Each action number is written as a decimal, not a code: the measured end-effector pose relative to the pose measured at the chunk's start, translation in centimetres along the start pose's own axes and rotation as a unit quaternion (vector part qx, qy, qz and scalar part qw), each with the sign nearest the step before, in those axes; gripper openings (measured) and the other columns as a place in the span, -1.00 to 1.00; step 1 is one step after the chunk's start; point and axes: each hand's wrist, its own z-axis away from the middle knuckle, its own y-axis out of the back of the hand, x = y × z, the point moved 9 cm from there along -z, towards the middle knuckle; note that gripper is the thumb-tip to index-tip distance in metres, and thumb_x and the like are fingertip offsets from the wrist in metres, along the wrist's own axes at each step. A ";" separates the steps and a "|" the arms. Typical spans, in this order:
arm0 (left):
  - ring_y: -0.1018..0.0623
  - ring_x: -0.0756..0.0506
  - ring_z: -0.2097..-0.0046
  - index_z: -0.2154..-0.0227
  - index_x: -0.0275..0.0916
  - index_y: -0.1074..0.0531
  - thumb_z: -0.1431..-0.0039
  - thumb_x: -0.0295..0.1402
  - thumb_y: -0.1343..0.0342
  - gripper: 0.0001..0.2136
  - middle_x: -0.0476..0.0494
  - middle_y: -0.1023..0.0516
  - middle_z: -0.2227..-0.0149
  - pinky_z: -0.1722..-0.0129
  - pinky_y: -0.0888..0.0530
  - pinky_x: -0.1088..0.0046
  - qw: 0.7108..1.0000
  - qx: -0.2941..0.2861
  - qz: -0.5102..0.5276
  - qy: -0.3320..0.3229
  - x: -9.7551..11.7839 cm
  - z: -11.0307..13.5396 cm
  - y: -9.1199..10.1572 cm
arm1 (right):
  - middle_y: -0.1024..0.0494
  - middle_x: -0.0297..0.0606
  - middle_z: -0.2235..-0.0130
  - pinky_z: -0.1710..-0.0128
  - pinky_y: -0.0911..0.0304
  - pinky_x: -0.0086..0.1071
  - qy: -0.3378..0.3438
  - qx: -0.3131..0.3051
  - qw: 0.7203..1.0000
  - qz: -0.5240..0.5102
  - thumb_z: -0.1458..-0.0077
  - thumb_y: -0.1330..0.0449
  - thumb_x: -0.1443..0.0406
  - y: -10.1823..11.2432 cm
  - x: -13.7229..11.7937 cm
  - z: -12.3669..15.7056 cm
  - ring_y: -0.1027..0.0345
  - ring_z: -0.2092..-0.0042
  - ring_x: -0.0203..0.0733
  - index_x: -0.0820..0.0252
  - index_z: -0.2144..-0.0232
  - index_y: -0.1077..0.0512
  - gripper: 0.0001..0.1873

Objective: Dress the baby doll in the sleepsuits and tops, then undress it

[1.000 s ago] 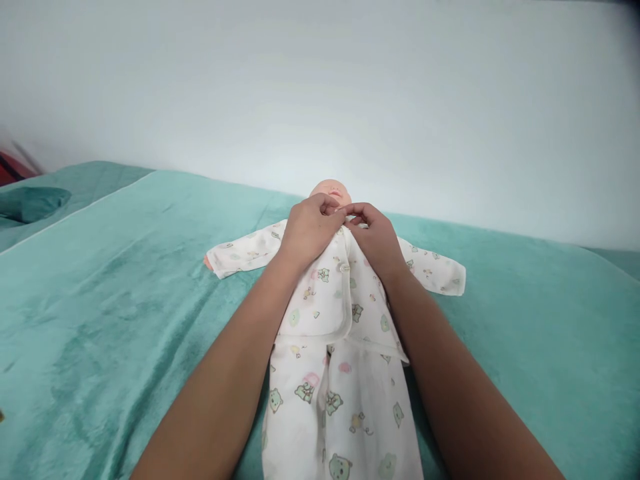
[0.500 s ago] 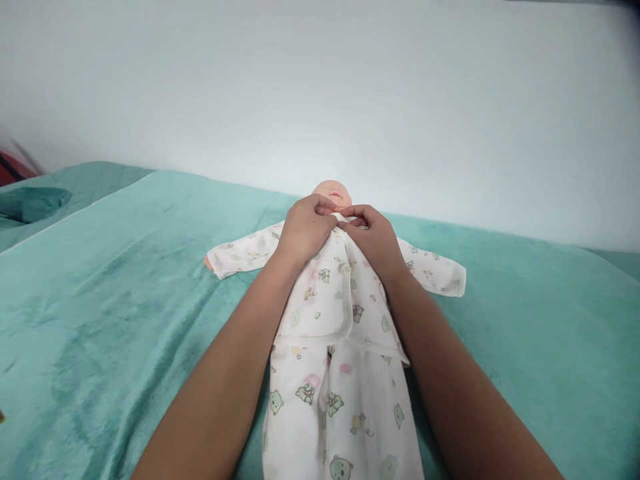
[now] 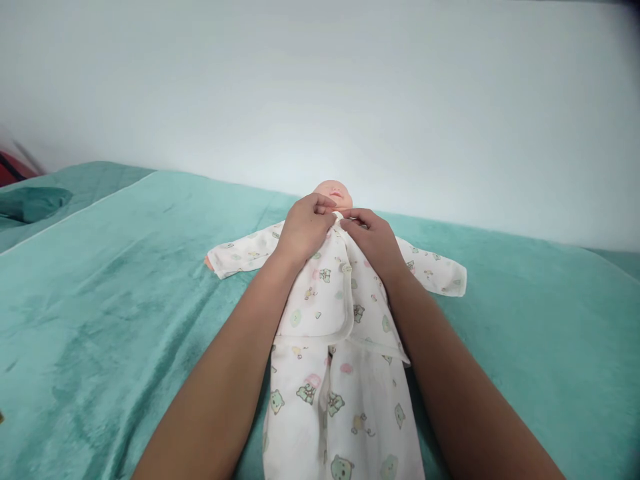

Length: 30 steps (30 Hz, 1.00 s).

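Closest to me, the doll's printed trousers [image 3: 340, 413] run down out of view between the two bare forearms, the left forearm [image 3: 225, 373] and the right forearm [image 3: 460, 400] lying along either side of them. Just past that I see the jacket [image 3: 320, 303], white with small bear prints. Its front flap is folded across the chest and its rounded lower edge lies over the trouser waist. One small snap [image 3: 344, 268] shows on the flap's edge. Further up, the left hand [image 3: 303, 230] and the right hand [image 3: 375, 243] meet at the jacket's neckline [image 3: 338, 216]. Both have their fingers curled in, the tips pinching the fabric edge from either side, and the knuckles of the two hands almost touch. I cannot make out what is under the fingertips. The doll [image 3: 334, 193] lies on its back in the middle of the teal blanket [image 3: 100, 287], head away from me and just beyond the hands. Its sleeves are spread flat, one sleeve [image 3: 240, 253] out past the left hand and the other sleeve [image 3: 435, 275] out past the right. Far off on the left side a teal pillow [image 3: 30, 202] sits at the blanket's edge, and behind everything stands a plain pale wall [image 3: 350, 87].
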 end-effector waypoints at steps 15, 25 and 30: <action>-0.46 0.02 0.36 0.23 -0.22 -0.47 -0.05 -0.47 -0.09 -0.80 -0.08 -0.56 0.27 0.36 -0.38 0.49 0.999 -0.015 0.024 -0.016 -0.1 -0.1 -0.1 | -0.54 -0.30 0.23 0.14 -0.24 -0.22 0.016 -0.011 1.000 -0.006 -0.02 -0.13 0.23 -0.2 -0.4 0.1 -0.36 0.22 -0.12 0.10 0.27 -0.52 -0.76; -0.48 0.01 0.34 0.23 -0.20 -0.46 -0.09 -0.49 -0.07 -0.82 -0.07 -0.54 0.26 0.30 -0.40 0.46 0.999 -0.026 0.036 -0.004 0.0 0.1 -0.2 | -0.55 -0.31 0.22 0.08 -0.24 -0.22 0.013 0.006 0.999 -0.036 0.00 -0.19 0.21 -0.1 0.2 0.0 -0.37 0.18 -0.14 0.10 0.25 -0.49 -0.77; -0.50 -0.02 0.33 0.23 -0.20 -0.44 -0.10 -0.47 -0.07 -0.83 -0.07 -0.55 0.29 0.31 -0.40 0.44 0.999 -0.030 0.035 -0.004 0.1 0.1 -0.3 | -0.55 -0.34 0.24 0.10 -0.24 -0.26 0.031 0.010 0.998 -0.051 0.01 -0.20 0.22 0.0 -0.1 0.1 -0.37 0.20 -0.17 0.09 0.29 -0.50 -0.81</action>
